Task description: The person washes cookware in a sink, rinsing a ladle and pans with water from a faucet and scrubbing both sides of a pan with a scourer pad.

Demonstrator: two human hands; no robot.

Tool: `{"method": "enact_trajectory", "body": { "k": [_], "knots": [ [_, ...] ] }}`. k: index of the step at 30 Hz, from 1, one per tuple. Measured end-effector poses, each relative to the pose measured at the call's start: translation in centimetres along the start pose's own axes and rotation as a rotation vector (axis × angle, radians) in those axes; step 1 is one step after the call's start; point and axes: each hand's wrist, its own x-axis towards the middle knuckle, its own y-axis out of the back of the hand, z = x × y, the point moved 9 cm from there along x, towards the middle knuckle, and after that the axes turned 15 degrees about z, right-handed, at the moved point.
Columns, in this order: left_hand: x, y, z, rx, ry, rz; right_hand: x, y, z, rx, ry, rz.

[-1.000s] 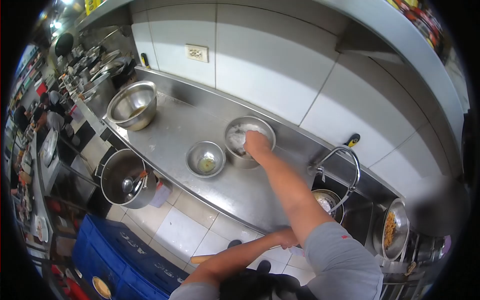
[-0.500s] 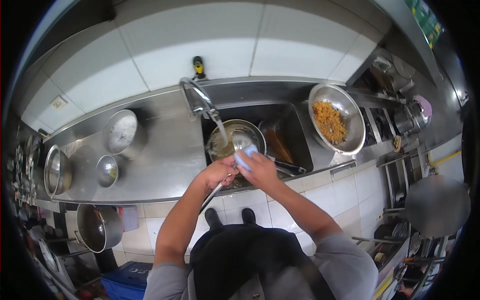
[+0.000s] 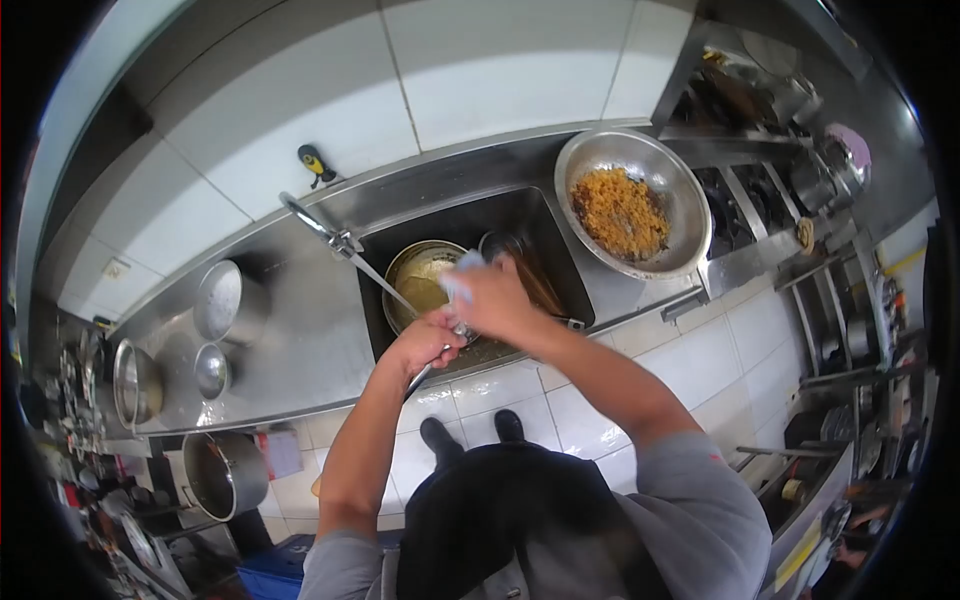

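Observation:
Over the sink (image 3: 525,212), my left hand (image 3: 428,343) is closed around the long metal handle of what looks like a ladle (image 3: 417,380). Its head is mostly hidden behind my hands. A pale blue cloth or sponge (image 3: 462,272) is in my right hand (image 3: 497,298), which is blurred and sits just above and right of the left one. Under them in the sink stands a round metal pot (image 3: 412,264) holding cloudy yellowish water. A stream from the curved faucet (image 3: 325,228) runs down at the pot, close to my left hand.
Right of the sink sits a large metal bowl (image 3: 690,215) of orange-brown crumbly food, with stove burners (image 3: 740,205) beyond. Several metal vessels, including a deep pot (image 3: 222,305) and a small bowl (image 3: 211,371), stand on the left counter. A big pot (image 3: 245,475) is below.
My right hand has moved up and left relative to the ladle, carrying the blue cloth or sponge. The ladle's head is now largely covered. The whole view has shifted and turned.

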Motion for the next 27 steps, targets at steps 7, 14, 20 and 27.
{"method": "enact_trajectory", "body": {
  "k": [7, 14, 20, 27],
  "knots": [
    [-1.3, -1.1, 0.5, -0.132, -0.095, -0.125, -5.9, -12.6, 12.3, 1.36, -1.29, -0.483],
    [-0.4, 1.0, 0.4, -0.411, -0.043, -0.036, -9.1, -1.4, 6.6, 0.884, -0.905, 0.654],
    [0.4, -1.5, -0.5, -0.101, -0.046, -0.065, 1.1, -2.1, 4.7, 0.271, -0.395, 0.008],
    [4.9, 0.0, 4.4, -0.404, -0.016, 0.066, -7.2, 3.6, 3.8, 0.663, -0.773, 0.569]
  ]
}}
